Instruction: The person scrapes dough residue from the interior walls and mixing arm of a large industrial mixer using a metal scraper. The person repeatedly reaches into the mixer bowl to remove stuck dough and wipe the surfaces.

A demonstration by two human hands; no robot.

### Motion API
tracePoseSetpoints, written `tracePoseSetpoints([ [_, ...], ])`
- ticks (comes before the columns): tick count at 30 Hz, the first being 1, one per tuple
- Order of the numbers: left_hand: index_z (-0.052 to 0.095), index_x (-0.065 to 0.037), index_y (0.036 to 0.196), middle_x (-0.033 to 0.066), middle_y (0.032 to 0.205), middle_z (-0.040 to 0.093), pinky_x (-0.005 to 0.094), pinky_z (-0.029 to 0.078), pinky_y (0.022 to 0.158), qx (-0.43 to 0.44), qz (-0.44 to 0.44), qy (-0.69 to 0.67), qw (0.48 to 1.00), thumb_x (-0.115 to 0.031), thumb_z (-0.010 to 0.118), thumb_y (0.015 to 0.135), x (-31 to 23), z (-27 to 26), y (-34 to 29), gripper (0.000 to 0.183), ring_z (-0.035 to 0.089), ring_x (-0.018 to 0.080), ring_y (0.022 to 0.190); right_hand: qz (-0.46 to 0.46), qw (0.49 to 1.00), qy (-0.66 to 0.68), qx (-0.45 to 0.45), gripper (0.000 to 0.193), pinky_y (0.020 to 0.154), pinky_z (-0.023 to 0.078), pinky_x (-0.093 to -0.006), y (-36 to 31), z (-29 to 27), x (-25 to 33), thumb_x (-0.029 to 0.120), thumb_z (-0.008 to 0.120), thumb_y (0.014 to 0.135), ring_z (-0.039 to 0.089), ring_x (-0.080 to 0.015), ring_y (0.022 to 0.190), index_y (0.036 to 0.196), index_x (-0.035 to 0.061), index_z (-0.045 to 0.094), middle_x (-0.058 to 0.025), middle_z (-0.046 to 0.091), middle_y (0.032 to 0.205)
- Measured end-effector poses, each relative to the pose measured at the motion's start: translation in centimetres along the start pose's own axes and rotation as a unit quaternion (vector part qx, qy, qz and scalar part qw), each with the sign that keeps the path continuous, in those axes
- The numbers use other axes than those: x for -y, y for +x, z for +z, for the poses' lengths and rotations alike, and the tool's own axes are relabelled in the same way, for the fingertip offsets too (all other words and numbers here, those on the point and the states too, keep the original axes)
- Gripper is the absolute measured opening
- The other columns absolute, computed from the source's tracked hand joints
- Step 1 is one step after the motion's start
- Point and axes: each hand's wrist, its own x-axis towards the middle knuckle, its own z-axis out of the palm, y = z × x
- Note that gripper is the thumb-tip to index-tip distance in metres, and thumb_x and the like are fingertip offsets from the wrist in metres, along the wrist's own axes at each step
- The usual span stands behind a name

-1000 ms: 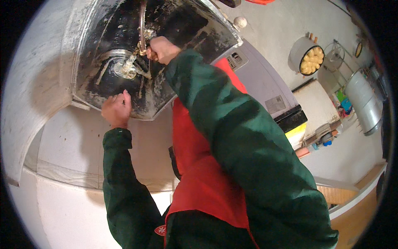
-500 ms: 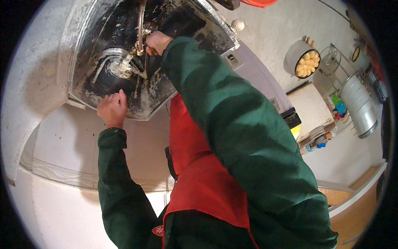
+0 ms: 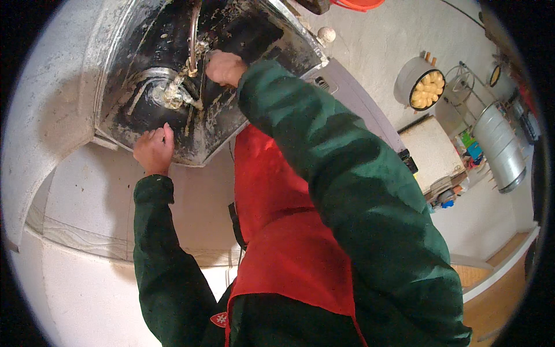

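A metal housing [image 3: 263, 81] with a dark, grimy inside fills the upper left. In it sits a round hub [image 3: 169, 94] crusted with pale residue, and a brown tube [image 3: 195, 37] runs down toward it. My left hand [image 3: 154, 151] lies over the housing's lower edge, fingers curled at the rim, thumb pointing up. To the right of the tube, my right hand [image 3: 225, 68] is closed above the dark surface; whatever its fingers hold is hidden.
A pale curved panel [image 3: 58, 75] borders the housing on the left. At the right, a pot of yellowish pieces [image 3: 419, 68] stands near a pale board [image 3: 430, 153] and a silver duct [image 3: 498, 147]. An orange-red basin [image 3: 358, 4] shows at the top.
My right hand has shifted slightly to the right, away from the tube. An orange-brown bit seen below its fingers is out of sight now. My left hand has barely moved.
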Motion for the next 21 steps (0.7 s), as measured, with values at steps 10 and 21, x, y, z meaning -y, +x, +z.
tracePoseSetpoints([
  [10,0.059,-0.012,0.059,0.0063,0.062,0.06,0.0427,0.047,0.053,-0.001,0.003,-0.008,1.0,-0.022,0.072,0.091,0.0,-0.1,-0.1,0.035,0.06,0.0292,0.059,0.174,0.976,-0.092,-0.091,0.044,0.078,0.058,-0.0529,-1.3,-0.8,1.0,0.015,0.049,0.097,0.073,-0.0425,0.095,0.131,-0.0104,0.059,-0.027,0.073,0.102],
  [21,0.06,-0.012,0.061,0.0061,0.062,0.061,0.0405,0.047,0.053,-0.001,-0.007,-0.041,0.999,-0.021,0.072,0.091,0.0,-0.3,0.1,0.034,0.059,0.0281,0.058,0.179,0.97,0.017,-0.164,0.022,0.075,0.06,-0.0511,-2.1,-4.3,2.7,0.019,0.06,0.09,0.074,-0.0419,0.089,0.098,0.004,0.073,-0.0225,0.075,0.093],
])
